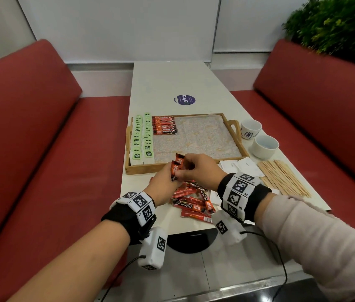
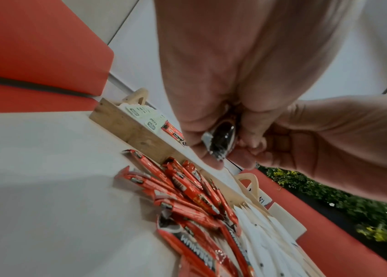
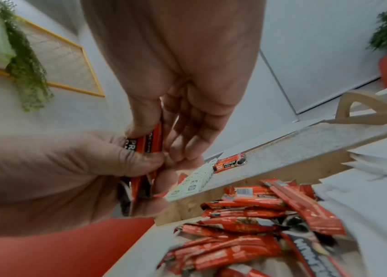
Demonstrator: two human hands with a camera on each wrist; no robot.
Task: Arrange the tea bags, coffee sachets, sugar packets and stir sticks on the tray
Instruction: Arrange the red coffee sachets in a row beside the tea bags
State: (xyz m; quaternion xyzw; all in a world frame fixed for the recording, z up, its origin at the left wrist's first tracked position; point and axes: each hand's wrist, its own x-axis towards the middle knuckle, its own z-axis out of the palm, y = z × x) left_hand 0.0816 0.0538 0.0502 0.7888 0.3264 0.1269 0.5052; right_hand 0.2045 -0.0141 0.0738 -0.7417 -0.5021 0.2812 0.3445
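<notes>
Red booth seats flank a narrow white table; green foliage sits behind the right-hand seat back.

Wooden tray with 2 handles lies across the table, lined with a speckled mat. On its left end: 2 columns of green-labelled tea bags, overlapped like shingles. Just right of them, at the far edge, 1 row of red coffee sachets, also overlapped. Rest of the mat is bare.

Near edge of the table, in front of the tray: loose pile of red coffee sachets. To its right, white sugar packets, then a bundle of wooden stir sticks. 2 white cups stand beside the tray's right handle. Round blue sticker on the table beyond the tray.

Left hand and right hand meet above the tray's near rim, over the pile. Both are closed on a small bunch of held sachets: left fingers curl around the lower part, right thumb and fingers pinch the upper part. At least 2 sachets in the bunch, ends pointing up toward the tray; exact count cannot be told. Wrist views confirm the shared grip, thumb pressed against the sachet face.

Both wrists carry black bands with white marker blocks.
</notes>
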